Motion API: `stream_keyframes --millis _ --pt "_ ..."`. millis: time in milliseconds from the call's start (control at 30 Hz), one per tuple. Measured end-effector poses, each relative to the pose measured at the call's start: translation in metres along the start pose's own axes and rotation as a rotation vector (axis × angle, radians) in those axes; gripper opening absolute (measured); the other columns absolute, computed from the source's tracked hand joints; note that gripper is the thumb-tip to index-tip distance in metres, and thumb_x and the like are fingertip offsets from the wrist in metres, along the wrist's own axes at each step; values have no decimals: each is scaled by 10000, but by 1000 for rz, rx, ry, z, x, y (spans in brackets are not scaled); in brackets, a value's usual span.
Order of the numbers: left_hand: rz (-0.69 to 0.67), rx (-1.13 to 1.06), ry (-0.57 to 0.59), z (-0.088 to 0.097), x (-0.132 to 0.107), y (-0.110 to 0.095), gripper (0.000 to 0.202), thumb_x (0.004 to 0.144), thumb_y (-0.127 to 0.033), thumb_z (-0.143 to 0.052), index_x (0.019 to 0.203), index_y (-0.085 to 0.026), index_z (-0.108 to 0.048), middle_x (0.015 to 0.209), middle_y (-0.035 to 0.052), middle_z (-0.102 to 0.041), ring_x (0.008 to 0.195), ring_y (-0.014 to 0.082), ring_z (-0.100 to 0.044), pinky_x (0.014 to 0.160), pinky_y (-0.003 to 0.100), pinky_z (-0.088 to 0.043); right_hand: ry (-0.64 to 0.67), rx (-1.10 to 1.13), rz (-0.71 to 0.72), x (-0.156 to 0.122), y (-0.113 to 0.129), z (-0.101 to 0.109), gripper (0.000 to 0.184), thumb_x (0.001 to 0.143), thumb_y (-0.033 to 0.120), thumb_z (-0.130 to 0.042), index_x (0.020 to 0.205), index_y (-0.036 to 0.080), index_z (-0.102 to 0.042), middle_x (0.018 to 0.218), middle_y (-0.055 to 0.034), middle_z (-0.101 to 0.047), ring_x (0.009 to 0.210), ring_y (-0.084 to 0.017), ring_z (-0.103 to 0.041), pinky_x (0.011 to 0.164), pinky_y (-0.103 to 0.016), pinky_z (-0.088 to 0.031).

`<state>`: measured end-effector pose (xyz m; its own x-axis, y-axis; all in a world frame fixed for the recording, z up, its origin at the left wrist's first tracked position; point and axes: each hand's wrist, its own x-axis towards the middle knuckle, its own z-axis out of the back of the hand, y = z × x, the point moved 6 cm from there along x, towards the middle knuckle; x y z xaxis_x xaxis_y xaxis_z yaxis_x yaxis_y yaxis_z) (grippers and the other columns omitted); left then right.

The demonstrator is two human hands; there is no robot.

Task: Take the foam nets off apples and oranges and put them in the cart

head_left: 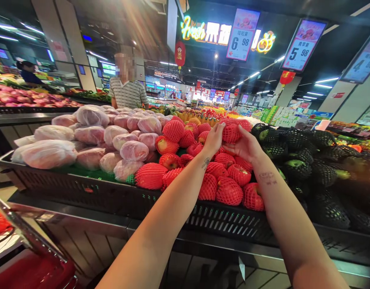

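Supermarket counter (pixel 82 218) carries a black crate (pixel 221 221) of red-netted apples (pixel 229 191); left hand (pixel 213 139) and right hand (pixel 247 147), fingers curled, clasp one netted apple (pixel 231 131) between them.

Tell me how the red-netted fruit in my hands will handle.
The netted fruit is round, so it would probably roll if set on the pile. Its foam mesh likely grips well and cushions bumps.

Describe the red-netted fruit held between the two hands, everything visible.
The netted fruit is round and wrapped in a red foam mesh sleeve that hides nearly all its skin. It is held just above the pile of like-wrapped red fruit in the black crate. The left hand grips its left side; the right hand cups it from below and from the right.
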<state>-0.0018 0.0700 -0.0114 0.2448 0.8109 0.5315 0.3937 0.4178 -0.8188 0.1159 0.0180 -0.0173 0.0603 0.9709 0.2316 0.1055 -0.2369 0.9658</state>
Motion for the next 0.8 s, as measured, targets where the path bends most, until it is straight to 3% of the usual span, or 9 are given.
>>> stream_keyframes --millis 100,200,300,400,500,700,800 --pt "-196 299 11 3 -9 -16 224 1032 -374 -528 1042 -217 -686 1184 94 -646 1189 227 -590 1050 325 -457 -79 118 16 2 0 4 369 842 546 -740 1074 260 -721 1124 -43 -752 921 -189 -722 780 -326 -656" --pt "-271 402 -64 9 -10 -25 150 985 -337 -635 966 -207 -709 1248 106 -610 1212 234 -570 1066 332 -448 -187 193 16 4 1 13 242 854 384 -752 1041 231 -730 1062 -19 -761 858 -149 -716 684 -245 -645" --pt "-140 209 -59 9 2 -16 115 928 -213 -721 839 -157 -671 1034 90 -660 997 178 -626 922 285 -503 -227 243 34 7 1 17 191 872 321 -718 1025 207 -726 1001 -22 -765 801 -148 -712 602 -226 -629" --pt "57 -119 23 1 11 -3 180 1001 -208 -631 838 -134 -638 861 50 -665 740 102 -595 727 231 -498 -238 287 91 8 4 18 158 879 305 -702 995 199 -720 965 -27 -766 791 -150 -712 577 -209 -613" --pt "104 -336 42 -1 9 -5 208 1028 -220 -595 838 -142 -626 806 14 -647 650 62 -553 616 182 -447 -249 297 157 8 8 19 140 863 304 -720 964 206 -716 957 -18 -763 803 -144 -708 590 -199 -601" --pt "168 -386 175 -9 0 -2 213 876 -232 -807 858 -162 -607 683 -57 -591 464 2 -396 438 147 -245 -291 365 230 0 18 22 245 812 386 -736 989 217 -714 955 0 -751 809 -150 -707 645 -242 -602" --pt "202 -402 183 -13 -1 6 314 769 -233 -892 845 -155 -598 714 -51 -647 492 6 -476 464 137 -312 -299 409 163 -4 17 21 297 800 425 -719 1002 208 -714 926 -8 -757 751 -159 -708 617 -260 -603"
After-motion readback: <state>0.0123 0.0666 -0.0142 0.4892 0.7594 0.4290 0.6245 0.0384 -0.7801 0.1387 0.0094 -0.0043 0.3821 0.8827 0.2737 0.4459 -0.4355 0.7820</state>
